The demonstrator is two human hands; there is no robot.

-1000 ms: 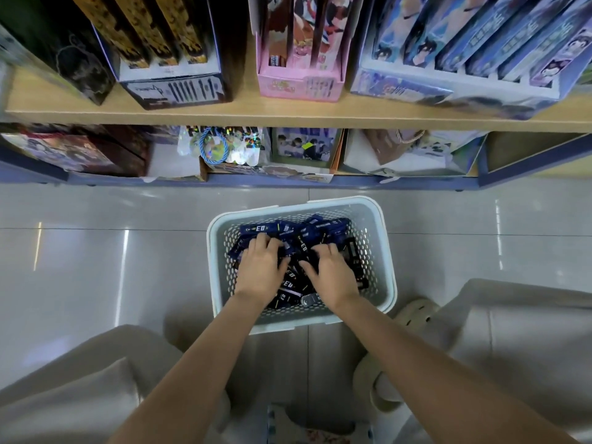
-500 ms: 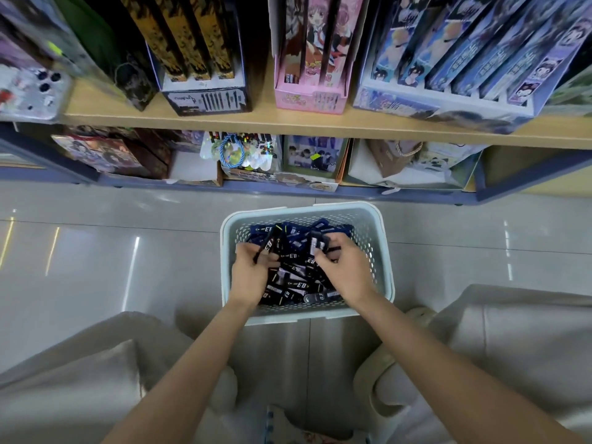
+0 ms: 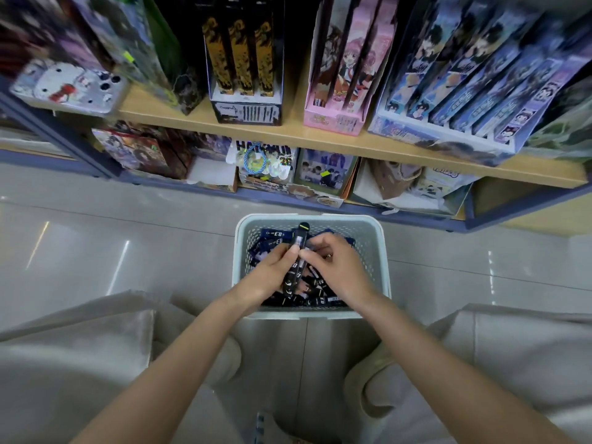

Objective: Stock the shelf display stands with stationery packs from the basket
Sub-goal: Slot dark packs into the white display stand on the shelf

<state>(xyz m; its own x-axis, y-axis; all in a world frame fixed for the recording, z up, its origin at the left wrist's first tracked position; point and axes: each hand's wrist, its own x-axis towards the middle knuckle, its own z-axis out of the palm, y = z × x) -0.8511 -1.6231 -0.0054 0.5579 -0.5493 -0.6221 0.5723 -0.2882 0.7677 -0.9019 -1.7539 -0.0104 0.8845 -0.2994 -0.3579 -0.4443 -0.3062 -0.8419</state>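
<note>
Pinched in both grips, left hand point(image 3: 270, 274) and right hand point(image 3: 334, 267), a slim black stationery pack point(image 3: 300, 240) is held upright over dark packs point(image 3: 320, 291) heaped in the pale perforated plastic basket point(image 3: 371, 248), near its far rim.

The basket point(image 3: 379, 248) is uncovered on top, but the left hand point(image 3: 269, 274), the right hand point(image 3: 336, 267) and the pack point(image 3: 299, 248) they pinch fill its middle. Beyond the basket the shelf edge point(image 3: 320, 139) juts out, its display stands point(image 3: 333, 118) packed tight (black-gold, pink, blue). Bare floor point(image 3: 128, 245) lies left and right of the basket.
</note>
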